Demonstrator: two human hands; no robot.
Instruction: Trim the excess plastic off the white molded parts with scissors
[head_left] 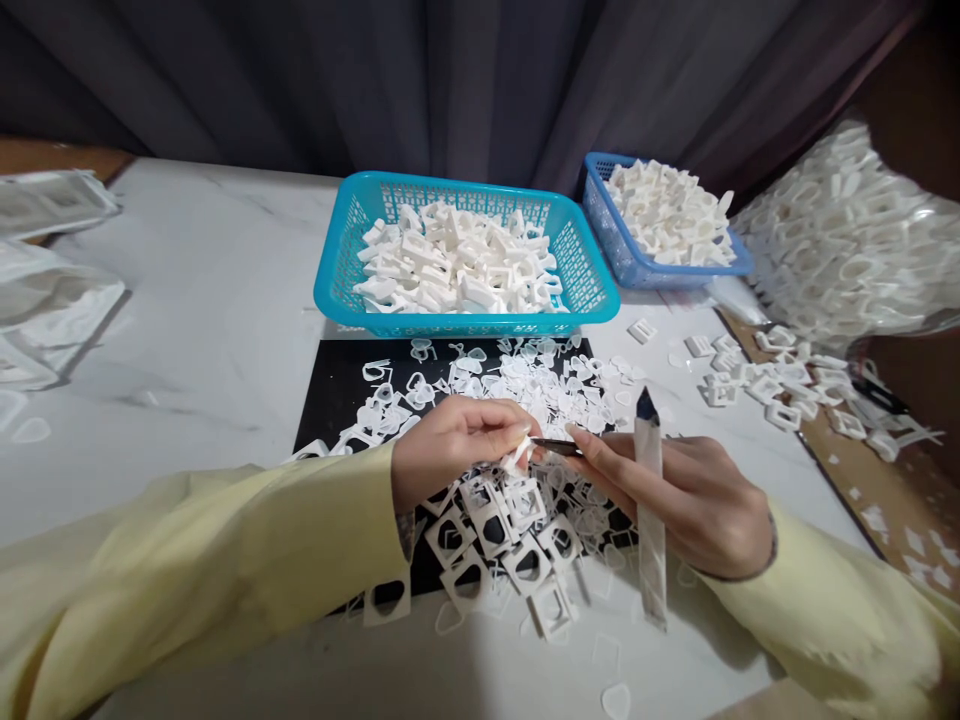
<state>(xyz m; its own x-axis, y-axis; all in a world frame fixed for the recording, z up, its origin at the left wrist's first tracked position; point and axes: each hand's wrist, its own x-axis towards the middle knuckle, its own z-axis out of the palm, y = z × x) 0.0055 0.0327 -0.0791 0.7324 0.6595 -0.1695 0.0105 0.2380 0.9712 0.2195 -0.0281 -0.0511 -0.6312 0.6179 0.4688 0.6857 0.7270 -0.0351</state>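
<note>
The small white piece was, in the head view, at the fingertips of the left hand, above the black mat on the desk. The left fingers pinched it between thumb and forefinger. The right hand had its fingers closed on a slim dark tool, its tip reaching the piece; whether it touched could not be told. A white-wrapped stick with a dark pointed end stood across the same hand, seemingly lodged between its fingers.

Square white frames lay below the hands, thin white scraps beyond them. The turquoise basket of white parts stood just past the mat, the blue basket to its right.

Good work here, as judged, called for a firm but light pinch, the left thumb out of the tip's line, short controlled strokes with the hands close together, and the spare point angled away from skin and sleeve.
</note>
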